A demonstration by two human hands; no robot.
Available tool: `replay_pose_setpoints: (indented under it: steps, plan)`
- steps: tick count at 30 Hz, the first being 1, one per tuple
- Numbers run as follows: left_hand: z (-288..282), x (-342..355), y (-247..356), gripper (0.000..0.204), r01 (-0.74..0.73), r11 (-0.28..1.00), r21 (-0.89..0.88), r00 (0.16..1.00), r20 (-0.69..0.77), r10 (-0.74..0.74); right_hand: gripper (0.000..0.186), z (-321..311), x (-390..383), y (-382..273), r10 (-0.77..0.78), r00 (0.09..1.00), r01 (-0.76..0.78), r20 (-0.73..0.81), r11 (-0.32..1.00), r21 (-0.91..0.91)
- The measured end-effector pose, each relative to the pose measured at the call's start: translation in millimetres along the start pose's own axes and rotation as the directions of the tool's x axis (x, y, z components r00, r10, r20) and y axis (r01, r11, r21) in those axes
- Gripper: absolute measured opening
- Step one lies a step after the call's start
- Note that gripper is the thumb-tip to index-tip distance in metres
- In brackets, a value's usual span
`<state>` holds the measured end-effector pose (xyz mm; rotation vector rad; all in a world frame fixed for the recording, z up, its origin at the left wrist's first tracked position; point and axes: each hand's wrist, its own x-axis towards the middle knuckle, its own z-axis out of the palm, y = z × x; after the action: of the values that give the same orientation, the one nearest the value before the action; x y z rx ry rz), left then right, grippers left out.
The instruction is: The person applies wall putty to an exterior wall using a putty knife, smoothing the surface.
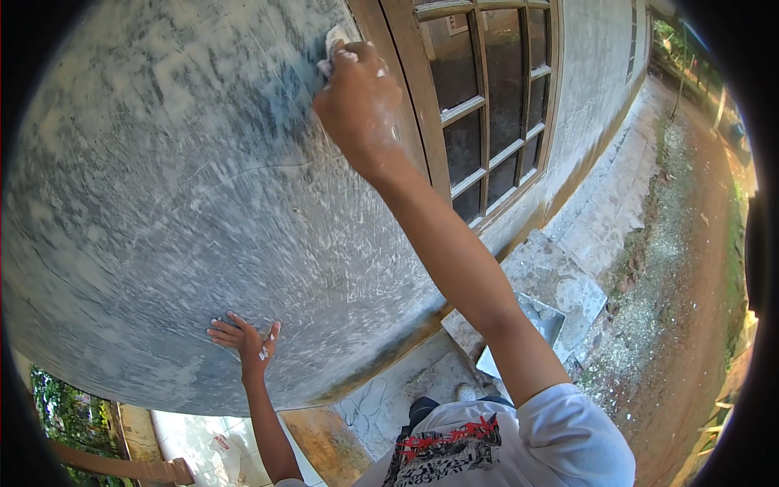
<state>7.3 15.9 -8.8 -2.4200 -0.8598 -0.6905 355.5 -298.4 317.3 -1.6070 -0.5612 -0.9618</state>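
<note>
Beside a brown wooden window point(493, 114), a streaky grey-and-white wall point(203, 203) spreads out to its left. The person's right hand point(357, 105) reaches up just left of the window's frame, fingers closed around a small white wad point(335, 36), seemingly to press it on the surface; its material is unclear. Farther left and lower than the window, the left hand point(246, 339) holds nothing, fingers spread wide against the wall, probably for balance. Below the window, a pale container point(555, 331) sits partly hidden behind the right forearm, perhaps kept within reach
</note>
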Motion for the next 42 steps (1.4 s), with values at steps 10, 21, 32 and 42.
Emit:
replay_pose_setpoints:
  steps: [10,21,32,42]
  plan:
    - [-8.0,-4.1,-0.1,0.138,-0.087,0.996,-0.028,0.995,-0.042,0.086,0.054,-33.4,15.4,21.5,-0.523,0.840,0.494,0.145,0.848,0.194]
    - [-19.8,-1.3,1.7,0.135,-0.089,0.993,-0.071,0.995,-0.046,0.086,0.058,-21.3,-91.8,111.5,-0.511,0.762,0.551,0.398,0.834,0.015]
    - [-10.0,-6.7,-1.0,0.137,-0.097,0.992,-0.075,0.995,-0.018,0.096,0.045,-44.0,87.5,-5.7,-0.628,0.759,0.648,0.169,0.754,-0.108]
    - [-11.9,-2.7,-0.7,0.134,-0.099,0.991,-0.087,0.993,-0.067,0.093,0.059,-6.5,-28.6,73.4,-0.600,0.751,0.640,0.276,0.764,-0.080]
